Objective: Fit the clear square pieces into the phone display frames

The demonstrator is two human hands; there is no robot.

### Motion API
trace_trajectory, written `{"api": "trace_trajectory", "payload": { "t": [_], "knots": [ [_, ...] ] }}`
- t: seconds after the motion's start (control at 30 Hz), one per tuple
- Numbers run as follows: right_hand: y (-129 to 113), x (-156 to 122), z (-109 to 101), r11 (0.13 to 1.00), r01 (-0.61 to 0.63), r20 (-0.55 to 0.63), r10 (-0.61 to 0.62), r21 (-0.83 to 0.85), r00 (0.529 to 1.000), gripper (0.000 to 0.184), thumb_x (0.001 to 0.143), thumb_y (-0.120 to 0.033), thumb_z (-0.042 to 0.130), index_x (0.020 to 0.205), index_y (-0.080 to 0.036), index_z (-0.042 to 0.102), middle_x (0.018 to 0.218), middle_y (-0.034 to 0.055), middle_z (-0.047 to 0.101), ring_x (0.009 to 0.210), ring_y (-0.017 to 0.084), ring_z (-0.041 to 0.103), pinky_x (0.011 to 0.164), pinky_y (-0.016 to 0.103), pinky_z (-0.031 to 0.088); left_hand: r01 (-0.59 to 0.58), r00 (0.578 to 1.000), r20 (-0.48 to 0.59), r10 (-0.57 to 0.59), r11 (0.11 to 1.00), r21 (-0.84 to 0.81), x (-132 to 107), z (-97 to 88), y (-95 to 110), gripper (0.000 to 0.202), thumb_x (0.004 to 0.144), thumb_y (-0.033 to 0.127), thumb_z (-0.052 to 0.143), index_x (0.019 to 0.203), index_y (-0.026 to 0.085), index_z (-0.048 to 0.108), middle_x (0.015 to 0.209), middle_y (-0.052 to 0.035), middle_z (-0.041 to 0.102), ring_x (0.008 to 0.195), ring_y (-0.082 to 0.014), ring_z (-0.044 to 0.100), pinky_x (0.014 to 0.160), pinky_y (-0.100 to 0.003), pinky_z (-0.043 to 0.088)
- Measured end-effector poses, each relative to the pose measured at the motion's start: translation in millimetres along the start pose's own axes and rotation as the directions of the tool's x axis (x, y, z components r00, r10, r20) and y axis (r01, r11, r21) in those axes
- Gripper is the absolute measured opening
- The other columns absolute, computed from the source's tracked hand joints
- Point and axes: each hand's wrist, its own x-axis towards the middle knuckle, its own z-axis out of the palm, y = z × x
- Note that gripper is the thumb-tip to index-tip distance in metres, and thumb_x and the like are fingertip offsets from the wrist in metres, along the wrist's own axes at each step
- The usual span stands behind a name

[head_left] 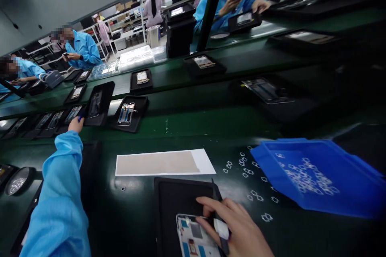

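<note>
At five o'clock the right hand (238, 225) pinches a black tool (216, 194) and rests on the phone frame (193, 241), likely to steady it. The left hand (75, 124) reaches to ten o'clock, touching a black tray (99, 104); its grip is unclear.

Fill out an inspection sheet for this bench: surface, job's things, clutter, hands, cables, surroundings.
Surface: dark green bench, with a green belt running beyond it.
Job's things: phone frame lying on a black tray; thin black tool.
Clutter: small white parts loose on the bench; blue bin holding more; white sheet.
Hands: right hand holds the black tool, fingertips on the phone frame; left hand reaches the belt trays, grip unclear.
Cables: nothing seen.
Surroundings: co-workers in blue coats across the belt.
</note>
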Motion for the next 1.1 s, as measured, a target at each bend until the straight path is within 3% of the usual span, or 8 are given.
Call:
{"api": "trace_trajectory", "payload": {
  "t": [0.23,0.4,0.5,0.57,0.67,0.83,0.97,1.1],
  "knots": [
    [-8,23,-16,0.999,-0.047,0.027,0.048,-0.018,0.999,0.021,0.093,-0.041,0.056,0.106,-0.029,0.066,0.088,0.0036,0.073,0.080,0.024,0.068,0.066,0.035,0.056,-0.136,0.976,0.172,0.136,0.991,-0.013,-2,43.9,73,0.036,0.094,0.038,0.059,0.123,0.017,0.058,0.123,-0.0100,0.060,0.107,-0.0236,0.061,0.091,-0.045,0.053],
    [-13,31,-22,0.992,-0.119,0.006,0.119,0.049,0.993,0.020,0.090,-0.041,0.058,0.104,-0.029,0.066,0.088,0.0028,0.073,0.080,0.024,0.069,0.068,0.037,0.056,-0.122,0.951,0.288,0.116,0.993,0.004,-10,44.3,82,0.035,0.093,0.039,0.059,0.120,0.016,0.059,0.121,-0.0098,0.061,0.106,-0.0234,0.062,0.090,-0.045,0.053],
    [-16,47,-24,0.948,-0.225,0.085,0.211,0.227,0.974,0.021,0.087,-0.039,0.061,0.104,-0.028,0.064,0.095,0.0033,0.074,0.088,0.024,0.070,0.075,0.037,0.056,-0.143,0.920,0.366,0.143,0.989,-0.027,-17,38.7,83,0.033,0.093,0.040,0.060,0.115,0.016,0.061,0.114,-0.0076,0.063,0.100,-0.0222,0.064,0.085,-0.041,0.055],
    [-17,74,-21,0.875,-0.288,0.168,0.240,0.388,0.956,0.025,0.086,-0.037,0.062,0.108,-0.027,0.060,0.103,0.0047,0.074,0.095,0.024,0.070,0.084,0.038,0.055,-0.157,0.910,0.382,0.162,0.987,-0.046,-22,36.2,87,0.033,0.093,0.041,0.060,0.114,0.015,0.062,0.112,-0.0071,0.064,0.098,-0.0222,0.064,0.084,-0.040,0.056],
    [-17,136,-3,0.779,-0.355,0.246,0.262,0.517,0.933,0.028,0.086,-0.031,0.062,0.112,-0.024,0.055,0.115,0.0085,0.071,0.107,0.024,0.067,0.093,0.038,0.051,-0.154,0.924,0.346,0.162,0.987,-0.052,-33,34.5,95,0.034,0.093,0.039,0.060,0.118,0.016,0.060,0.117,-0.0083,0.062,0.103,-0.0231,0.063,0.087,-0.042,0.055],
    [-27,230,61,0.809,-0.421,0.257,0.340,0.410,0.904,0.047,0.070,-0.023,0.080,0.109,-0.020,0.054,0.114,0.0134,0.068,0.106,0.031,0.065,0.093,0.043,0.048,-0.085,0.955,0.278,0.101,0.994,-0.068,-52,35.9,101,0.034,0.093,0.037,0.060,0.120,0.016,0.059,0.122,-0.0099,0.060,0.106,-0.0233,0.061,0.090,-0.044,0.053],
    [-33,260,109,0.797,-0.445,0.242,0.375,0.409,0.895,0.043,0.077,-0.028,0.076,0.113,-0.018,0.053,0.110,0.0131,0.067,0.105,0.029,0.064,0.092,0.041,0.047,-0.045,0.958,0.275,0.082,0.990,-0.136,-63,38.4,100,0.034,0.093,0.037,0.060,0.121,0.017,0.059,0.122,-0.0098,0.060,0.107,-0.0233,0.061,0.090,-0.044,0.053],
    [-29,269,128,0.753,-0.476,0.205,0.431,0.455,0.879,0.029,0.086,-0.024,0.066,0.112,-0.015,0.055,0.105,0.0085,0.066,0.096,0.023,0.064,0.089,0.041,0.049,-0.017,0.945,0.311,0.099,0.967,-0.255,-73,32.8,106,0.033,0.093,0.036,0.061,0.119,0.016,0.059,0.119,-0.0092,0.061,0.104,-0.0227,0.062,0.087,-0.042,0.055]
  ]
}}
